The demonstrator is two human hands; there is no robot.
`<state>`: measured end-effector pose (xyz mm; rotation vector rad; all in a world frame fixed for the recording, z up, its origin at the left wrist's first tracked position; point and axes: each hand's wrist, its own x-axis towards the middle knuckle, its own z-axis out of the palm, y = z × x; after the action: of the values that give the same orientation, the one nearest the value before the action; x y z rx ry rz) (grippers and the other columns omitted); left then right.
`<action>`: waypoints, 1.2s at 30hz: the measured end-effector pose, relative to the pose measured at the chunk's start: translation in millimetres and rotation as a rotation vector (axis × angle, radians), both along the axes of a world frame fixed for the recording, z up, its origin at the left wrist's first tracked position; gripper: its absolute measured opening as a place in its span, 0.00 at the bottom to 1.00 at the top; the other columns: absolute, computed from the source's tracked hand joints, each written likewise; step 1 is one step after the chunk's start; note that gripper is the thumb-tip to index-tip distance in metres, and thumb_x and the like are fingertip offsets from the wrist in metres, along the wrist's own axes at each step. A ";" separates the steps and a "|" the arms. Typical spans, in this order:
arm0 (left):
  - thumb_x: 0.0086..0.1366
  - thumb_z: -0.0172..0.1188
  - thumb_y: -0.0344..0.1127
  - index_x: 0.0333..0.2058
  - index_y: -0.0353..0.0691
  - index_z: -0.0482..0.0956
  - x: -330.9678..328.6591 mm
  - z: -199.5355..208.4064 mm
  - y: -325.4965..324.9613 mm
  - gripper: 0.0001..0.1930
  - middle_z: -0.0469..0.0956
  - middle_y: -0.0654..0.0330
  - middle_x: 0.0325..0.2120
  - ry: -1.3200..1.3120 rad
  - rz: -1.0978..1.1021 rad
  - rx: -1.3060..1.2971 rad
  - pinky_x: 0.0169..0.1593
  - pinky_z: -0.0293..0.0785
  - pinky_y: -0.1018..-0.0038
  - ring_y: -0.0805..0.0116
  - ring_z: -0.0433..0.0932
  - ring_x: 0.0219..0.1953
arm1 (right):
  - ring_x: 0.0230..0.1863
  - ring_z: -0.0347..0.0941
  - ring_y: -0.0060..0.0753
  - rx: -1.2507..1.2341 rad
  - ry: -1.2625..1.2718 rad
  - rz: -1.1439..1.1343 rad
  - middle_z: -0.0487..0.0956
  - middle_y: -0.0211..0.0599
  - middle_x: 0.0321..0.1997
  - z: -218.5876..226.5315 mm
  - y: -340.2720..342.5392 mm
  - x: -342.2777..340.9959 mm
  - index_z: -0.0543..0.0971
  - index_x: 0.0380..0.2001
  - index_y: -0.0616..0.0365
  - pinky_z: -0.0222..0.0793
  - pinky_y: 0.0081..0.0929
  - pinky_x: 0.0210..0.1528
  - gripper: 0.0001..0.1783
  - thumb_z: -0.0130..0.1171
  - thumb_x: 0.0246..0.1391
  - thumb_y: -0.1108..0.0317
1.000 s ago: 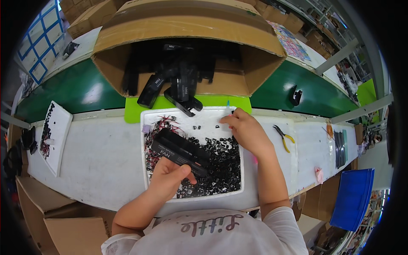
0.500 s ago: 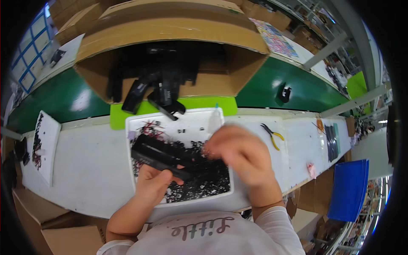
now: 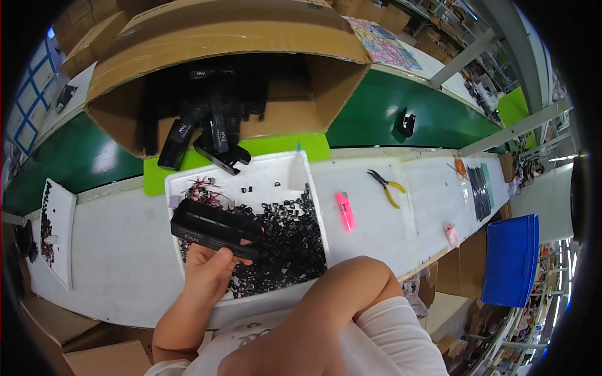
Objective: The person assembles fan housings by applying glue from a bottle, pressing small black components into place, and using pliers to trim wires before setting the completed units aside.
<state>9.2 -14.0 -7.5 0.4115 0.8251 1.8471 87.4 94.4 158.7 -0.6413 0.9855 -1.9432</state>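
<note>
My left hand [image 3: 207, 271] is closed round one end of a long black plastic housing [image 3: 210, 227], hollow along its length, with pale lettering on its side. The housing is held tilted above a white foam tray [image 3: 241, 297]. Inside the tray lie many small black parts [image 3: 291, 241] and a bundle of red and black wires [image 3: 204, 189]. My right arm [image 3: 332, 294] is bent across my chest, and its hand is beyond the lower edge of the view. Right of the tray lies a bright pink, lighter-like object [image 3: 344, 211].
A large open carton [image 3: 282, 116] with several black housings [image 3: 216, 128] faces me behind the tray. Yellow-handled pliers [image 3: 390, 191] lie to the right, and a blue bin [image 3: 511, 260] stands beyond. Another foam tray [image 3: 61, 244] is at left. A green strip [image 3: 376, 113] runs behind the bench.
My right hand has drawn back from over the tray, toward my chest and out of view. The pink object now shows. My left hand still holds the housing; the whole view has shifted slightly.
</note>
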 end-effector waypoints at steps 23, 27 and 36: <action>0.59 0.56 0.31 0.44 0.34 0.71 -0.4 -6.5 2.6 0.14 0.75 0.54 0.40 -0.017 -0.001 -0.011 0.40 0.72 0.68 0.64 0.75 0.41 | 0.31 0.70 0.40 -0.192 0.571 0.047 0.73 0.41 0.29 -81.5 12.5 39.3 0.74 0.32 0.63 0.65 0.29 0.36 0.10 0.48 0.57 0.66; 0.59 0.56 0.31 0.44 0.35 0.72 -1.8 -8.3 -2.0 0.14 0.75 0.56 0.40 -0.013 -0.028 -0.004 0.40 0.72 0.70 0.66 0.75 0.40 | 0.25 0.69 0.41 1.035 0.891 -0.957 0.72 0.39 0.24 -86.5 73.7 51.8 0.76 0.32 0.61 0.65 0.35 0.29 0.07 0.55 0.48 0.71; 0.58 0.57 0.29 0.42 0.34 0.73 0.0 -7.0 1.1 0.13 0.76 0.56 0.38 -0.005 -0.054 -0.028 0.39 0.72 0.70 0.67 0.75 0.39 | 0.32 0.70 0.42 1.945 0.790 -1.169 0.71 0.38 0.28 -163.6 114.6 30.3 0.77 0.38 0.49 0.68 0.35 0.34 0.20 0.54 0.36 0.77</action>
<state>9.2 -12.9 -14.5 0.4075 0.8282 1.7846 117.7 209.0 -4.9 0.5706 3.3322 -0.3285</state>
